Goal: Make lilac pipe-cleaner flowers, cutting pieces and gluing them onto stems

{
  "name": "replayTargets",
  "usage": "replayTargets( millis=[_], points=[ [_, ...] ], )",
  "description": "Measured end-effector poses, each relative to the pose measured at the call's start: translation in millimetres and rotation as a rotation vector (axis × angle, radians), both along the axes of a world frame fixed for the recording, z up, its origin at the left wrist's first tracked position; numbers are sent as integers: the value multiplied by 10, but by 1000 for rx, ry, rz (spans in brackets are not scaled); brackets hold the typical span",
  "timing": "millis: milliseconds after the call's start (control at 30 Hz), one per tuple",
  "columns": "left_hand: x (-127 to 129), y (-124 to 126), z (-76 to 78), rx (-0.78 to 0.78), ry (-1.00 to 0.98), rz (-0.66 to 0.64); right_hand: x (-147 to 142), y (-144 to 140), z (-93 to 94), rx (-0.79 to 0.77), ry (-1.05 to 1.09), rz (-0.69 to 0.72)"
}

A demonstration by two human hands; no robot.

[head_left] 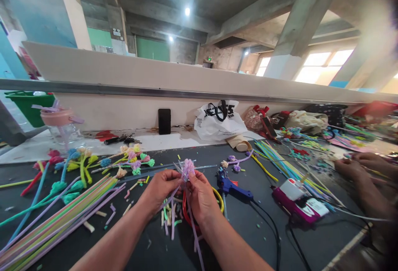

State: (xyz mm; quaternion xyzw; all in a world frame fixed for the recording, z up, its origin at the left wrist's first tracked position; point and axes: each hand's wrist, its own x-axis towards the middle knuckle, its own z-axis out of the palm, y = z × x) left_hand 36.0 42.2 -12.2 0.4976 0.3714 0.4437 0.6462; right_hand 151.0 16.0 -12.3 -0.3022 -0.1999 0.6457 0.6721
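Held up above the table is a lilac fuzzy flower (pixel 188 168), made of chenille stem, with lilac strips hanging below it. My right hand (pixel 201 198) pinches it just under its head. My left hand (pixel 162 188) is closed at its left side, fingertips on a lilac chenille stem (pixel 174 194). A pale, shiny pointed piece (pixel 178 167) sticks up between the fingers; what it is I cannot make out. Beneath the hands, a round container with a red and yellow rim (pixel 222 201) is partly hidden, and short stem offcuts (pixel 169 217) lie beside it.
A blue glue gun (pixel 233 188) with a black cable lies right of my hands. Chenille stem bundles (pixel 62 225) and finished flowers (pixel 82 163) spread leftward. A phone (pixel 164 121) leans at the back near a white bag (pixel 217 123). Another person's hands (pixel 357 169) work at right, past a purple power strip (pixel 292 204).
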Motion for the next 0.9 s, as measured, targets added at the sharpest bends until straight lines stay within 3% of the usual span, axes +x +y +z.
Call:
replayTargets(
  millis=[433,533,700,900],
  points=[
    [72,-51,-10,-61,24,6,8,50,-86,-23,49,1],
    [85,-35,-38,4,16,10,4,57,-98,-26,70,-6],
    [88,9,-90,120,180,112,6,69,-143,-31,77,6],
    [64,-3,-77,169,300,124,4,56,-111,-16,80,27]
  ],
)
